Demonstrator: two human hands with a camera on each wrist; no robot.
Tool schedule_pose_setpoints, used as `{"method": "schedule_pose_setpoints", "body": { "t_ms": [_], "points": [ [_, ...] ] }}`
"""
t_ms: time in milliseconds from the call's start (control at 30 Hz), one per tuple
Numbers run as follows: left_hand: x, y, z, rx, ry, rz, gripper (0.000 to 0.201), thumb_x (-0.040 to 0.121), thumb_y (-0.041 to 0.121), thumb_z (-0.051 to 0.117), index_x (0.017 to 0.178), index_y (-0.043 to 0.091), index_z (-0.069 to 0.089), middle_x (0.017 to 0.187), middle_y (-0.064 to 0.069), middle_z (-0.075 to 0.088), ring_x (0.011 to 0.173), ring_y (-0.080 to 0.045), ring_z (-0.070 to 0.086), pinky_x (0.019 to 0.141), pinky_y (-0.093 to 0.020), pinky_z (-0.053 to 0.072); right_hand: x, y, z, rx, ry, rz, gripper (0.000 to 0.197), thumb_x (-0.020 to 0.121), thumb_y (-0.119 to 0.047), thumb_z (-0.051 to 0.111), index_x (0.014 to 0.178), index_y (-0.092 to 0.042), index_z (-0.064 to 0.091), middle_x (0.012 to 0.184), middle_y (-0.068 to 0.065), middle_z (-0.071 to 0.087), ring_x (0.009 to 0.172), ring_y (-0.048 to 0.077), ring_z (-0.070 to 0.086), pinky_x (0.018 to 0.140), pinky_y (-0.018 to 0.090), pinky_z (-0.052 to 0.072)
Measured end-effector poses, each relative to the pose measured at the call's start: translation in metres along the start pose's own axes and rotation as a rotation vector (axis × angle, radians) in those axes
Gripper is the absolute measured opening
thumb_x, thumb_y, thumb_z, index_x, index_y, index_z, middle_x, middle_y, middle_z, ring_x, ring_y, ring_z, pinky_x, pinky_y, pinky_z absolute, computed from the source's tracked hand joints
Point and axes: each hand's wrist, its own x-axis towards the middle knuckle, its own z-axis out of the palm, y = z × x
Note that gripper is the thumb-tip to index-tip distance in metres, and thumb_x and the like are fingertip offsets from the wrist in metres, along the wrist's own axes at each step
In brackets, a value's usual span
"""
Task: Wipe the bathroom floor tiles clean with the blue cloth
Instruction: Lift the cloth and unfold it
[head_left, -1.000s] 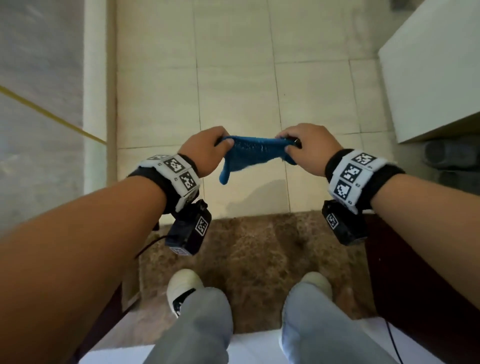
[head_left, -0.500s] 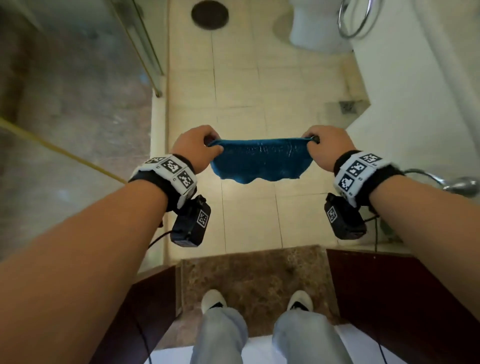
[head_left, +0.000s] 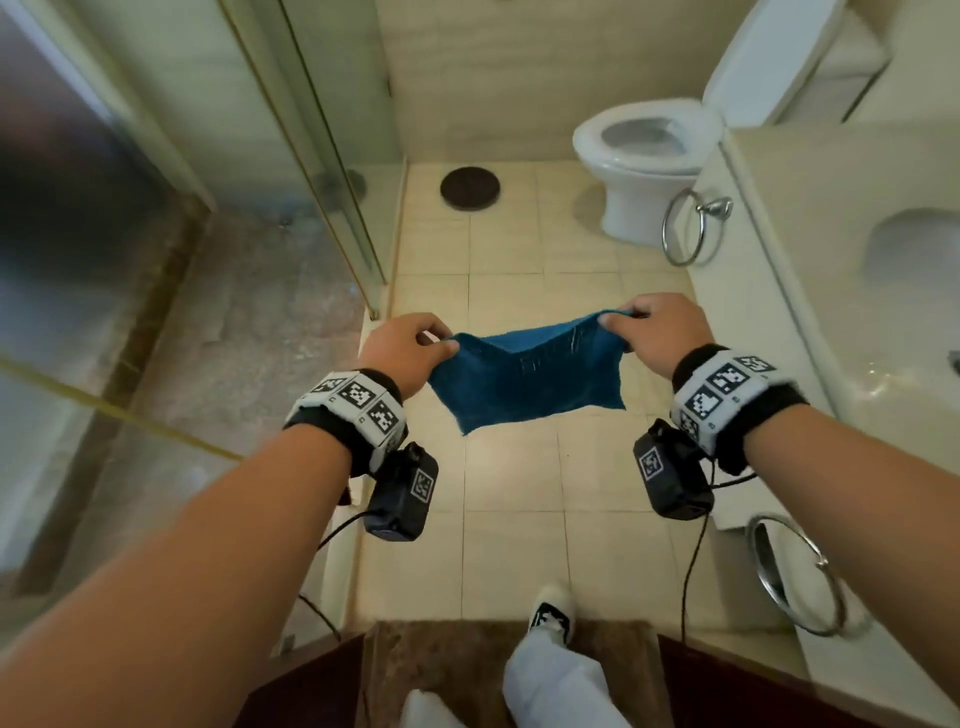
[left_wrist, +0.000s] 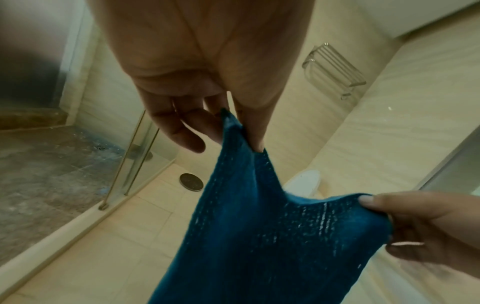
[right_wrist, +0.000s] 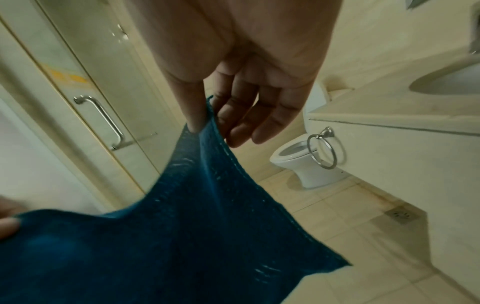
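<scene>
Two hands share the blue cloth (head_left: 524, 379), each grip pinching one top corner: the left hand (head_left: 402, 353) at 9 o'clock, the right hand (head_left: 660, 332) at 3 o'clock. Held so, the cloth hangs spread in the air above the floor tiles (head_left: 511, 478), touching none, probably to open it flat before wiping. The toilet (head_left: 644, 156) stands at 1 o'clock, well apart.
</scene>
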Motion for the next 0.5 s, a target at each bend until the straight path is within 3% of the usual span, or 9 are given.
{"method": "schedule_pose_setpoints", "body": {
  "t_ms": [67,167,333,500],
  "points": [
    [0.006,0.024,0.005,-0.062,0.012,0.011,0.006,0.093,0.028,0.061,0.090,0.023,0.062,0.079,0.003,0.061,0.073,-0.012,0.056,0.059,-0.020,0.042,0.006,-0.010,-0.007,0.029,-0.043,-0.026,0.029,0.088,-0.033,0.059,0.075,-0.008,0.067,0.070,0.003,0.065,0.080,0.025,0.064,0.077,0.034,0.049],
    [0.012,0.054,0.015,-0.147,0.023,0.017,0.010,0.094,0.028,0.060,0.092,0.020,0.065,0.079,0.003,0.063,0.072,-0.013,0.059,0.068,-0.028,0.051,0.012,-0.025,-0.013,0.001,-0.101,-0.092,0.037,0.090,-0.034,0.056,0.081,0.000,0.069,0.080,0.013,0.070,0.081,0.028,0.064,0.081,0.037,0.050],
    [0.018,0.085,0.020,-0.319,-0.013,-0.015,0.005,0.095,0.018,0.059,0.096,0.014,0.062,0.080,-0.001,0.066,0.070,-0.013,0.065,0.077,-0.031,0.058,0.017,-0.043,-0.017,0.051,-0.161,-0.132,0.033,0.093,-0.033,0.052,0.086,-0.006,0.069,0.082,0.008,0.070,0.081,0.024,0.065,0.079,0.035,0.051],
    [0.034,0.097,0.015,-0.400,-0.071,-0.024,0.007,0.093,0.013,0.060,0.098,0.016,0.058,0.086,-0.009,0.069,0.086,-0.025,0.069,0.087,-0.041,0.056,0.023,-0.061,-0.015,0.066,-0.244,-0.200,0.021,0.092,-0.021,0.053,0.094,-0.009,0.069,0.089,0.008,0.069,0.086,0.023,0.065,0.079,0.033,0.051]
  ]
}}
